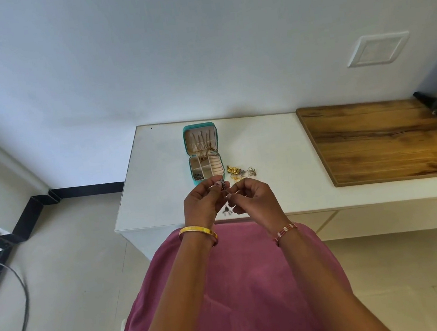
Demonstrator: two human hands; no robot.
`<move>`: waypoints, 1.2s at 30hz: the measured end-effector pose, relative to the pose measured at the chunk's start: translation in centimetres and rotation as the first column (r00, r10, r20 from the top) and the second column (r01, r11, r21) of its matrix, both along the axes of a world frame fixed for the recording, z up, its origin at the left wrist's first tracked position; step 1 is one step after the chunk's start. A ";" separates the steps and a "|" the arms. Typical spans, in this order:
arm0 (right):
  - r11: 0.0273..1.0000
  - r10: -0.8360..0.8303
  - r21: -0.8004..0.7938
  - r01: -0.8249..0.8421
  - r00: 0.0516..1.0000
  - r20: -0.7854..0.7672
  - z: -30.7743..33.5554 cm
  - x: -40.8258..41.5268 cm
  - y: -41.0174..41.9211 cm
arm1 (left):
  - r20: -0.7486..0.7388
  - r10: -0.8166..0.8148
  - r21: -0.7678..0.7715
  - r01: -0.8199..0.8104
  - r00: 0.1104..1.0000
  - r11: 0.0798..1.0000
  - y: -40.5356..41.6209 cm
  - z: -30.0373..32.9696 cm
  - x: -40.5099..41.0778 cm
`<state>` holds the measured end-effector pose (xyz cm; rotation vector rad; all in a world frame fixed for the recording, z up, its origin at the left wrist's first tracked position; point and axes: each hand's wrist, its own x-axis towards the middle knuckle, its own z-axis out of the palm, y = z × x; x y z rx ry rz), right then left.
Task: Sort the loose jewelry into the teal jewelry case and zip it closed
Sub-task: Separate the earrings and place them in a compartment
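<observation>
A: Hands?
B: Left hand [202, 199] and right hand [251, 197] just in front of the teal jewelry case [203, 153], fingers pinching one small dark earring [223, 185].
A: Case?
B: Open on the desk [157, 172]; loose jewelry [240, 173] just right of it.

A smooth, matt white table top [163, 172] adjoins a wooden board [379, 142] with dark streaky grain and a low sheen. On the white surface lies an open teal jewelry case [199, 125] — its shell looks like faux leather, its lining [200, 140] a soft, pale pink fabric (possibly velvet). Beside it, loose jewelry [240, 173] glints in shiny gold and silver metal. A glossy gold bangle [198, 232] circles one wrist, a beaded bracelet [285, 232] the other. Matt mauve cloth [243, 286] drapes below — floor tiles [67, 266] are smooth.
</observation>
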<state>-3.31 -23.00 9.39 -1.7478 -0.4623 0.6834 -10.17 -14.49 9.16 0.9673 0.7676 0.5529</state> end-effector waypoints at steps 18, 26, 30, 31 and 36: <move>0.953 -0.226 -0.210 0.219 0.974 -0.010 -8.4 7.9 2.6 | -0.131 -0.063 -0.173 0.040 0.989 0.984 3.4 -7.4 5.5; 0.904 -0.141 -0.347 0.252 0.939 0.315 -12.2 13.2 6.5 | -0.135 -0.073 -0.243 0.038 0.988 0.969 5.1 -10.5 8.6; 0.856 -0.002 -0.468 0.220 0.906 0.422 -13.7 15.0 7.7 | -0.137 -0.077 -0.284 0.035 0.988 0.958 5.7 -11.9 9.1; 0.845 0.027 -0.491 0.213 0.899 0.436 -14.0 15.3 7.8 | -0.140 -0.077 -0.292 0.034 0.987 0.956 5.8 -12.3 9.1; 0.821 0.141 -0.539 0.192 0.845 0.515 -14.4 15.3 7.8 | -0.146 -0.091 -0.315 0.041 0.985 0.948 6.0 -13.7 8.8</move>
